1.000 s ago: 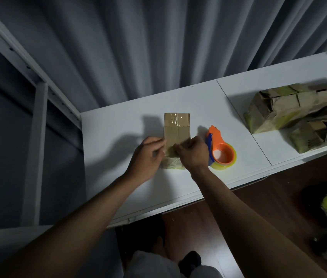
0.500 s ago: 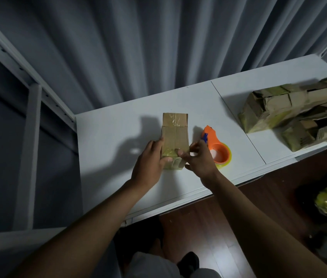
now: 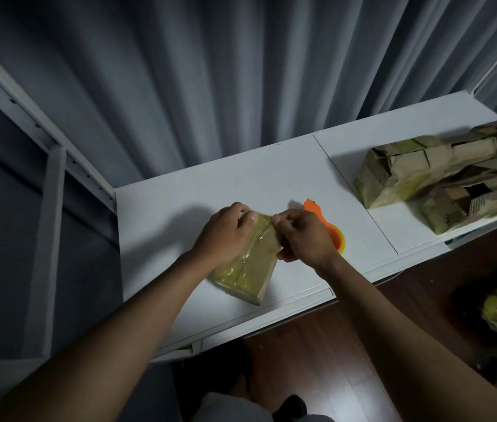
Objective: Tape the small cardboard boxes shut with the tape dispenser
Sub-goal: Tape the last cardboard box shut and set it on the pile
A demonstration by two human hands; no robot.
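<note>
Curtain fills the upper frame; a shelf frame runs down the left. White worktop crosses mid-frame. Pile of boxes sits at right on the worktop, well apart from the work. At frame centre I see one box, tilted, its near end on the worktop and its far end lifted, glossy tape along its top. Left hand: grip curled over the box's far left corner, thumb on top. Right hand: grip pinched on the far right edge. Dispenser, orange, lies on the worktop just behind the right hand, mostly hidden.
</note>
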